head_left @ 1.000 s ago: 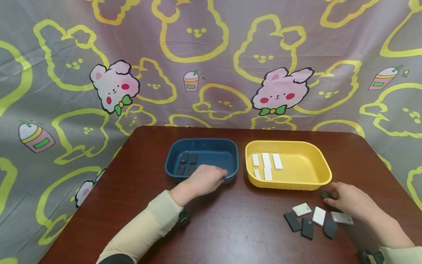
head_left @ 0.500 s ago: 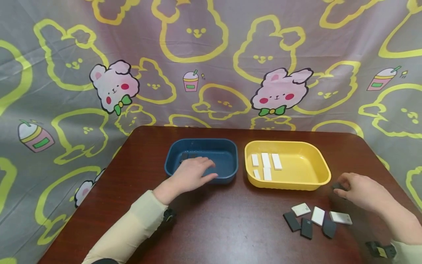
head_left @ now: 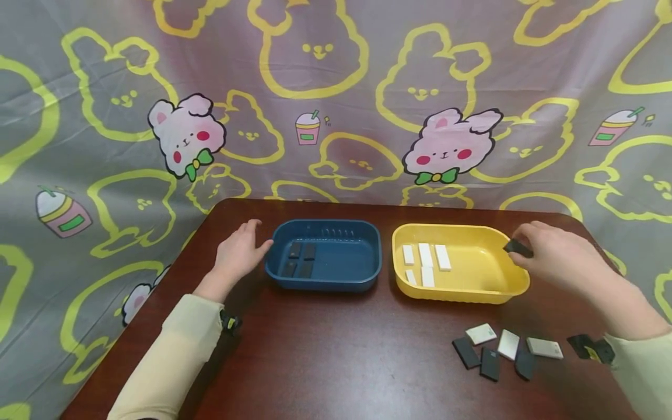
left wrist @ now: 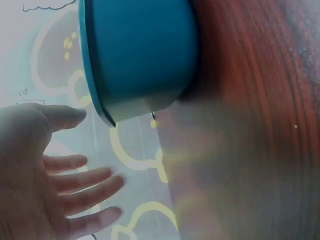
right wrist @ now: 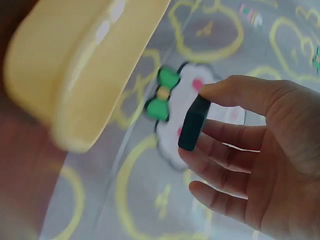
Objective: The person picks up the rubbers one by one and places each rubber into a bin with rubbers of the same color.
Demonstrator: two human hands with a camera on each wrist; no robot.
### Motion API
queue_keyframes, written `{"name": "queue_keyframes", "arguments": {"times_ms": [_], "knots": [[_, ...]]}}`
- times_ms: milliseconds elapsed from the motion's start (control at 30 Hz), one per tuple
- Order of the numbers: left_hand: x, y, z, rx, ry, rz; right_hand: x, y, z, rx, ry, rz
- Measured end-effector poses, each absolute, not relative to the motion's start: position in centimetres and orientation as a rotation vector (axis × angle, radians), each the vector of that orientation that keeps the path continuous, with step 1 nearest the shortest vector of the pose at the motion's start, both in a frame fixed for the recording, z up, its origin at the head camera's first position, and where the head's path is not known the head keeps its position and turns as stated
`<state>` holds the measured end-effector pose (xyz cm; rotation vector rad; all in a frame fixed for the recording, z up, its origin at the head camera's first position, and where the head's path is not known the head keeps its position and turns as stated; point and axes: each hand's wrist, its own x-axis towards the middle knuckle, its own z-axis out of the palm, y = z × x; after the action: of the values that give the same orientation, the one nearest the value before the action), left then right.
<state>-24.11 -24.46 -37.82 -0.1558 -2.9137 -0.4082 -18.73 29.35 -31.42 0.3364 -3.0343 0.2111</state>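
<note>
My right hand (head_left: 564, 254) pinches a black rectangular block (head_left: 518, 248) between thumb and fingers, just above the right rim of the yellow basin (head_left: 472, 294). The right wrist view shows the same black block (right wrist: 194, 122) held at the fingertips. My left hand (head_left: 236, 254) is at the left end of the blue basin (head_left: 325, 284), fingers spread and holding nothing. In the left wrist view its fingers (left wrist: 85, 195) are stretched beside the basin wall. Several black blocks (head_left: 310, 251) lie in the blue basin's left part. White blocks (head_left: 426, 255) lie in the yellow basin's left part.
On the table's front right lies a loose group of black blocks (head_left: 490, 364) and white blocks (head_left: 508, 344). The brown wooden table (head_left: 341, 350) ends at a patterned cloth (head_left: 357, 105) hanging behind it.
My left hand has withdrawn leftward from over the blue basin, its fingers spreading. My right hand has lifted the black block from the table up to the yellow basin's rim.
</note>
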Motion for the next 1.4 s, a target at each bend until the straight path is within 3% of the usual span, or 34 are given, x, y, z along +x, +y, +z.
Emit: {"name": "queue_keyframes", "arguments": {"times_ms": [233,667,1400], "knots": [[-25.2,-24.5,-38.3,0.002,-3.122,-0.561,-21.5,23.2,-29.9,0.563,-2.996,0.219],[-26.6,-22.9,-39.6,-0.023,-3.205,-0.551,-25.3,12.6,-30.7,0.902,-2.851,0.164],[-26.9,-22.0,-39.5,0.031,-3.253,-0.452,-29.0,0.9,-34.3,0.875,-3.18,0.457]]}}
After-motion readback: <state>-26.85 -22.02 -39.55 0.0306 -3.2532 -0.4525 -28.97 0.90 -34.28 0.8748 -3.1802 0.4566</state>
